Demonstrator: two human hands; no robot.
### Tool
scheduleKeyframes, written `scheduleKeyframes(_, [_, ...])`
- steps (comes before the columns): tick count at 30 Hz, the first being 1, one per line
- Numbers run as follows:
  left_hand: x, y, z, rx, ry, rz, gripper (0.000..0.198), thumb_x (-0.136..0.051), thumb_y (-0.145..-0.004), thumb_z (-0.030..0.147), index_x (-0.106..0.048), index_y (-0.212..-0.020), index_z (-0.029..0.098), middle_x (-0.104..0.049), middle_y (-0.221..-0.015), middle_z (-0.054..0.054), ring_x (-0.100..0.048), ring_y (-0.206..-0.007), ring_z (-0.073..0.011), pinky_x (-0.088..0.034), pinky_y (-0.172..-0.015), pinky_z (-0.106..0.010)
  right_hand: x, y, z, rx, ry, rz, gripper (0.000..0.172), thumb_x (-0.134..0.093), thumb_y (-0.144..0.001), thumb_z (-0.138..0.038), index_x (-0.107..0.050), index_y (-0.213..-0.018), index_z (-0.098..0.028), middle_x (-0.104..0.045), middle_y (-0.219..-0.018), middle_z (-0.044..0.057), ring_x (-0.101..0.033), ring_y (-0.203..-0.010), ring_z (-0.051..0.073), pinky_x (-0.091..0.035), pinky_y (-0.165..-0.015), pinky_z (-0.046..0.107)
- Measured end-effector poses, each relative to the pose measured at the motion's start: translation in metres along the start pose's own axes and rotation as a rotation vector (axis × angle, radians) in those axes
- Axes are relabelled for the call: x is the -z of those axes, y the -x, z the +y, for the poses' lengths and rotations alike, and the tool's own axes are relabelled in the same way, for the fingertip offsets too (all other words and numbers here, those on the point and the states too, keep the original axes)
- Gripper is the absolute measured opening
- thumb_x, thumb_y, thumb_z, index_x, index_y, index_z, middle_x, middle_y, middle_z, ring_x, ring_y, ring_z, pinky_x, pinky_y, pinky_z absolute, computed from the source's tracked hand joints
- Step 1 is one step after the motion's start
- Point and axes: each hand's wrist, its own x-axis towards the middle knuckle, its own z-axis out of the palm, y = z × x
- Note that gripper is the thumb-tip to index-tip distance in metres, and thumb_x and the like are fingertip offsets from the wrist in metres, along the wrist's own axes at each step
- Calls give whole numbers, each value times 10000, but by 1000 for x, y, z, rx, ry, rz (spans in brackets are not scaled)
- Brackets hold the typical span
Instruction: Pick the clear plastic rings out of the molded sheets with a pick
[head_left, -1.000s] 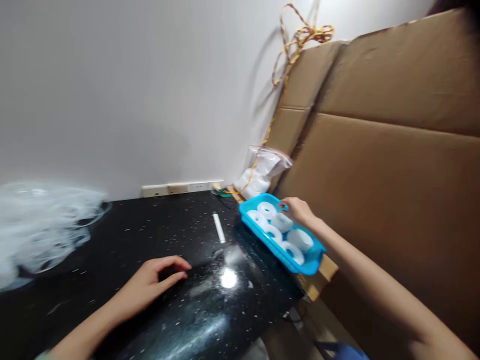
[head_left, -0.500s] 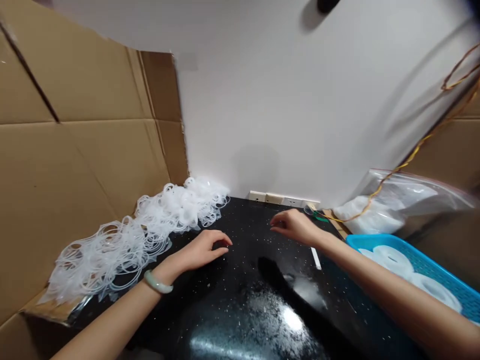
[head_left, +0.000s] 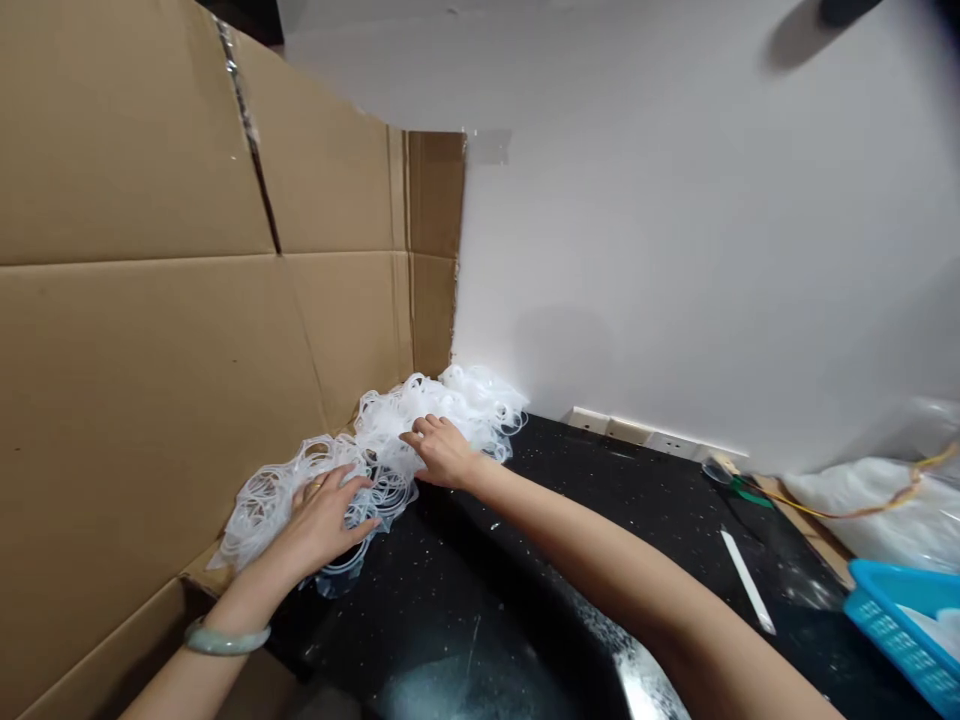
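Note:
A heap of thin clear plastic rings lies in the back left corner of the black speckled table, against the cardboard wall. My left hand rests flat on the near part of the heap, fingers spread over the rings. My right hand reaches across into the middle of the heap, its fingers curled down among the rings; whether they grip any is hidden. A pale green bangle sits on my left wrist.
A blue basket with white rolls stands at the right edge. A white stick lies on the table near it. A clear bag with white contents and a yellow cord lie at the back right. White wall behind.
The view has swung left from the blue basket. My right hand left the basket and crossed to the ring heap; my left hand moved from the bare table onto the rings.

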Motion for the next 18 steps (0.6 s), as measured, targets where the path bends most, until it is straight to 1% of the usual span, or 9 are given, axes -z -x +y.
scheduleKeyframes(2, [-2, 4, -8, -27, 52, -1, 372, -531, -835, 391, -630, -1143, 208, -478, -1409, -159, -467, -1258, -371, -378, -1012, -544, -11, -16, -1, -82, -74, -52, 336, -625, -764, -147, -671, -1096, -128, -630, -1137, 175, -574, -1065, 304, -424, -904, 398])
scheduleKeyframes(5, [1, 6, -17, -76, 83, 33, 286, -457, -831, 271, -635, -1034, 176, -550, -1323, -146, -532, -1184, -325, -426, -987, -458, -16, -29, 12, -221, -224, -109, 220, -577, -752, -69, -713, -916, -122, -688, -992, 148, -640, -938, 266, -453, -824, 349])
scheduleKeyframes(7, [5, 6, -21, -84, 99, 30, 259, -430, -797, 214, -624, -963, 172, -575, -1284, -144, -556, -1153, -315, -432, -979, -447, -11, -33, 27, -252, -290, -95, 155, -615, -743, -87, -715, -858, -115, -705, -874, 112, -656, -844, 232, -465, -733, 293])
scheduleKeyframes(9, [9, 4, -25, -84, 113, 20, 246, -417, -765, 187, -611, -917, 178, -591, -1262, -138, -562, -1153, -310, -431, -985, -441, 1, -34, 43, -284, -371, -61, 102, -655, -733, -112, -705, -821, -110, -695, -769, 63, -648, -738, 176, -458, -659, 235])
scheduleKeyframes(11, [13, 3, -29, -83, 115, 7, 242, -417, -750, 192, -605, -902, 183, -602, -1252, -134, -558, -1168, -308, -424, -998, -436, 16, -35, 58, -325, -435, 2, 119, -599, -793, -146, -686, -859, -99, -679, -740, 44, -627, -669, 130, -450, -607, 202])
scheduleKeyframes(13, [15, 1, -31, -80, 95, -1, 246, -417, -751, 215, -607, -906, 186, -614, -1235, -133, -556, -1172, -308, -419, -1006, -429, 35, -35, 71, -381, -521, 114, 199, -487, -858, -172, -660, -916, -94, -668, -760, 47, -612, -648, 109, -450, -571, 186])
scheduleKeyframes(14, [17, 0, -32, -77, 80, -1, 252, -418, -753, 228, -609, -913, 186, -622, -1221, -132, -559, -1165, -308, -419, -1004, -426, 45, -35, 76, -414, -603, 204, 217, -454, -867, -183, -649, -911, -98, -659, -755, 45, -602, -636, 103, -450, -555, 182])
scheduleKeyframes(16, [18, -3, -34, -76, 51, 5, 272, -421, -755, 255, -615, -933, 186, -640, -1174, -130, -572, -1131, -309, -427, -988, -422, 70, -35, 89, -487, -848, 460, 187, -474, -847, -215, -632, -825, -116, -627, -686, 22, -567, -587, 97, -442, -525, 181])
scheduleKeyframes(18, [20, -7, -36, -78, 44, 6, 300, -430, -752, 290, -624, -951, 178, -651, -1128, -136, -585, -1090, -317, -437, -962, -429, 99, -34, 102, -527, -1011, 708, 171, -528, -821, -264, -604, -732, -139, -573, -601, -11, -521, -535, 90, -422, -504, 182])
